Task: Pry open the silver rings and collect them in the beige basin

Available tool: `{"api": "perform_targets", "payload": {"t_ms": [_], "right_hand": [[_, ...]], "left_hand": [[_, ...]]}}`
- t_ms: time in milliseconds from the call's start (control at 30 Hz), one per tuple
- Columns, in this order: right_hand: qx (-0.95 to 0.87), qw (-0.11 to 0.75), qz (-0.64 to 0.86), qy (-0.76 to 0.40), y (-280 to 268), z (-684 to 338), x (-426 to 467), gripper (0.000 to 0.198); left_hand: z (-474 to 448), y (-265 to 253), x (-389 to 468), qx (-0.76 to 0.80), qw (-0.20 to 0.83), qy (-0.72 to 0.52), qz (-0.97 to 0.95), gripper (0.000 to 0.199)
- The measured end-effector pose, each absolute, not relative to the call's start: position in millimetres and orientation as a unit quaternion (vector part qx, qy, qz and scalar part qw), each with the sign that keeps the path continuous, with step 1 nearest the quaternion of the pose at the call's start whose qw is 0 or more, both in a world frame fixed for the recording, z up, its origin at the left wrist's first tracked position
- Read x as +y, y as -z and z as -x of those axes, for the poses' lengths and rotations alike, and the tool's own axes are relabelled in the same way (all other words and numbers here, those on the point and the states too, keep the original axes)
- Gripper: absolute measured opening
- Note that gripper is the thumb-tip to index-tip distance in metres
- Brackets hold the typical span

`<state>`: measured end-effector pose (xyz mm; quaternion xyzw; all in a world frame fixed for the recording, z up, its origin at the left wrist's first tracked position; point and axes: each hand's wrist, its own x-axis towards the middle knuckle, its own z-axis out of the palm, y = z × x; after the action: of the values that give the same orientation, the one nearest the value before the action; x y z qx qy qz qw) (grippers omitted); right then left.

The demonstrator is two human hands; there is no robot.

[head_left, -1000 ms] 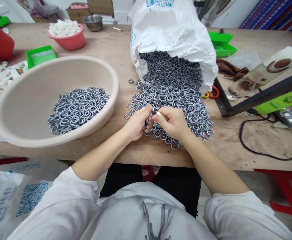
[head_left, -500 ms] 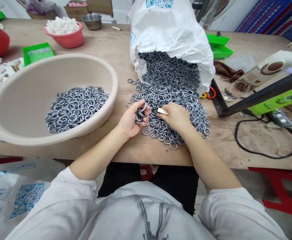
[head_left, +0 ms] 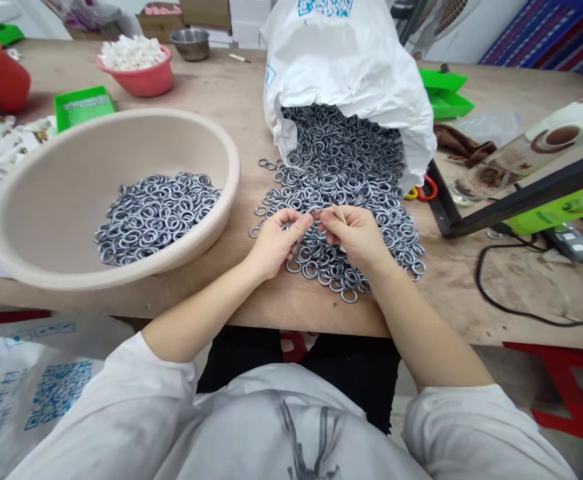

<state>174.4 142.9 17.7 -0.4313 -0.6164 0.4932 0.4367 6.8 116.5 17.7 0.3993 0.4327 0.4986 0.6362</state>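
A metal ring (head_left: 305, 220) is pinched by the left hand (head_left: 277, 241) above the loose ring pile (head_left: 341, 200) spilling from the white sack (head_left: 346, 60). A thin flat tool (head_left: 338, 212) is gripped by the right hand (head_left: 356, 237) and set against that ring. One ring is being worked; a steady pinch is likely needed next. Other rings are held in the beige basin (head_left: 46, 200).

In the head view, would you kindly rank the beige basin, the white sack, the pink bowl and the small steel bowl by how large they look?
1. beige basin and white sack: alike, and the sack is cut off at the top, so unranked.
2. pink bowl, though it sits farther away.
3. steel bowl, farthest back.
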Motion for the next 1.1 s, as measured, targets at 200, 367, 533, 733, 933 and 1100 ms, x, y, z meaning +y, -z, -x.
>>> {"api": "perform_targets", "payload": {"t_ms": [200,367,533,733,933,1100], "right_hand": [[-0.619,0.427,0.408,-0.517,-19,-168,138,0.057],[-0.635,0.413,0.41,-0.509,-21,-167,137,0.059],[-0.637,0.413,0.394,-0.518,-26,-164,134,0.055],[-0.719,0.424,0.425,-0.349,-29,-168,127,0.062],[-0.802,0.388,0.402,-0.21,-30,-167,120,0.061],[-0.808,0.386,0.401,-0.191,-28,-167,120,0.059]], "left_hand": [[-5,-19,114,0.436,0.589,-0.494,-0.467,0.028],[-6,-23,113,0.426,0.675,-0.396,-0.454,0.03],[-5,-26,115,0.404,0.731,-0.382,-0.394,0.028],[1,-31,114,0.34,0.776,-0.385,-0.367,0.026],[1,-30,113,0.331,0.781,-0.397,-0.35,0.024],[0,-30,112,0.328,0.785,-0.392,-0.351,0.023]]}}
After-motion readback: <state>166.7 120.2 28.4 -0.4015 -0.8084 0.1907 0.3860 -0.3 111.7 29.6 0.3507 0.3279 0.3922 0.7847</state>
